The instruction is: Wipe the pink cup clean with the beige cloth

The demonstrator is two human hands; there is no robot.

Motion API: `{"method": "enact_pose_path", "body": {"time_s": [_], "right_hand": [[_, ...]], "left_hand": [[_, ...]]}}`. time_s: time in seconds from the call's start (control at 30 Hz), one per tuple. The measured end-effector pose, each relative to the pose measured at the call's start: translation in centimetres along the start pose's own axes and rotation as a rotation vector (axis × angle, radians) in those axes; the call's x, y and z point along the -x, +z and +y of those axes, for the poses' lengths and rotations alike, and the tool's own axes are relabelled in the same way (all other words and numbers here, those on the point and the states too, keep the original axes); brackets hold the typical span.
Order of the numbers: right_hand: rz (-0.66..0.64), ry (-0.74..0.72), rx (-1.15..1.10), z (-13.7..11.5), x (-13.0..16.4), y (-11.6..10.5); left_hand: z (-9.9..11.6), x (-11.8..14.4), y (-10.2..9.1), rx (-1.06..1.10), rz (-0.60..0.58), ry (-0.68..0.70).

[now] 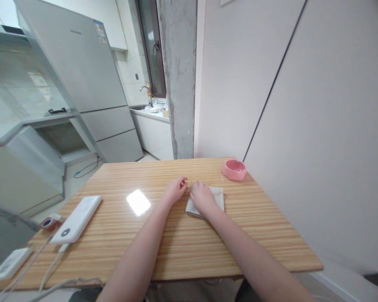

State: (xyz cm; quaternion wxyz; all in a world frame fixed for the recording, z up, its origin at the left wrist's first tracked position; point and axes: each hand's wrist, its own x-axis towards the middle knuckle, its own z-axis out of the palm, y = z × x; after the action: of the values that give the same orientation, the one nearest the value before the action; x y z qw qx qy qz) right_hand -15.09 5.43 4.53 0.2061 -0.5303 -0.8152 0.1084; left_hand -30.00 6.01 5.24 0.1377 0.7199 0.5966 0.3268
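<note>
Table (176, 251): cloth (216, 197) under right fingers (198, 191).

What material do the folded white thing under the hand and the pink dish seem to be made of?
The folded white cloth under the right hand looks like soft matte fabric: limp edges, no shine. The pink dish seems to be smooth plastic or glazed ceramic; its thick, rounded rim fits either.

right hand (202, 197) hides part of the folded cloth (216, 197).
</note>
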Motion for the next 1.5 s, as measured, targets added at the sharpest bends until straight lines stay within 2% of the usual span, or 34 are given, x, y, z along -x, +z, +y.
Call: {"method": "enact_pose_path", "body": {"time_s": [0.07, 0.13, 0.2, 0.27, 0.47, 0.53, 0.6, 0.7, 0.73, 0.8, 0.9, 1.03, 1.07, 1.17, 1.23, 1.5], "right_hand": [[0.048, -0.036, -0.021, 0.3, 1.1, 0.5], [0.038, -0.144, -0.08, 1.7, 2.1, 0.4], [-0.03, -0.269, -0.138, 4.0, 2.8, -0.5], [-0.062, -0.297, -0.143, 7.2, 3.3, -2.1], [0.035, -0.193, -0.063, 16.3, 4.3, -6.4], [0.055, -0.168, -0.076, 17.9, 4.5, -7.1], [0.039, -0.119, -0.113, 18.2, 4.2, -7.6], [0.05, 0.014, -0.191, 16.3, 2.6, -8.2], [0.098, 0.045, -0.229, 15.0, 1.9, -8.2], [0.131, 0.017, -0.331, 11.8, 0.3, -7.5], [0.01, 0.018, -0.556, 6.4, -2.2, -4.6], [-0.004, 0.089, -0.759, 1.1, -4.2, 0.6], [0.021, 0.083, -0.747, 0.5, -4.3, 1.7], [0.05, -0.063, -0.65, 0.0, -4.2, 3.3], [0.04, -0.108, -0.623, 0.4, -3.9, 3.5], [0.012, -0.091, -0.607, 0.8, -4.2, 3.4]], "left_hand": [[-0.4, 0.0, 0.0, 0.0, -0.042, -0.008], [-0.5, -0.1, 0.1, -0.012, -0.07, 0.003], [-0.4, -0.2, 0.2, -0.039, -0.082, 0.002], [-0.3, -0.2, 0.3, -0.072, -0.09, -0.015], [-0.4, -0.1, 0.6, -0.129, -0.112, -0.046], [-0.5, -0.2, 0.7, -0.14, -0.106, -0.046], [-0.6, -0.2, 0.7, -0.145, -0.104, -0.047], [-0.5, -0.3, 0.8, -0.152, -0.11, -0.054], [-0.4, -0.3, 0.7, -0.156, -0.112, -0.054], [-0.2, -0.3, 0.6, -0.164, -0.117, -0.051], [0.0, -0.3, 0.5, -0.163, -0.12, -0.043], [0.0, -0.4, 0.4, -0.159, -0.124, -0.059], [0.0, -0.4, 0.5, -0.149, -0.124, -0.061], [-0.2, -0.3, 0.6, -0.12, -0.115, -0.051], [-0.3, -0.3, 0.7, -0.118, -0.116, -0.037], [-0.1, -0.2, 0.7, -0.157, -0.128, -0.045]]}}
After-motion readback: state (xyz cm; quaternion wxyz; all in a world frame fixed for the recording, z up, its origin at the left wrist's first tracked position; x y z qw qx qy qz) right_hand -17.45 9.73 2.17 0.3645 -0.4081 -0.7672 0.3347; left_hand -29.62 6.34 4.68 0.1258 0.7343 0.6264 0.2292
